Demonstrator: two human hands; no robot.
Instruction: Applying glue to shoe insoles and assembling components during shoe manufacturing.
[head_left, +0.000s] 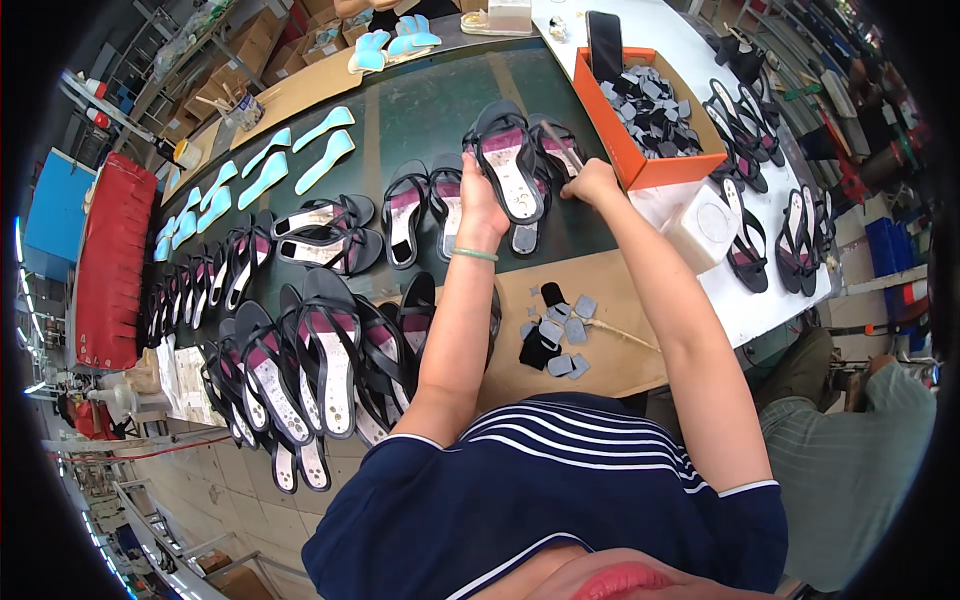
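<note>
My left hand (483,203) grips a black sandal (510,165) with a white and purple footbed, lifted with its sole end toward me. Under and behind it another sandal (524,238) shows only in part. My right hand (594,182) has its fingers closed beside a further sandal (552,130); a thin brownish stick-like shape lies at the fingertips, and I cannot make out what it is. Just left of my left hand, a pair of sandals (404,220) lies on the dark green table (400,110); one shows a black patch at its heel.
An orange box (655,172) of small grey pads stands at the right, a phone (604,45) leaning in it. Loose pads (553,330) lie on brown board before me. Stacked sandals (330,370) fill the left front; light-blue pieces (265,180) lie beyond. A white block (703,228) sits right.
</note>
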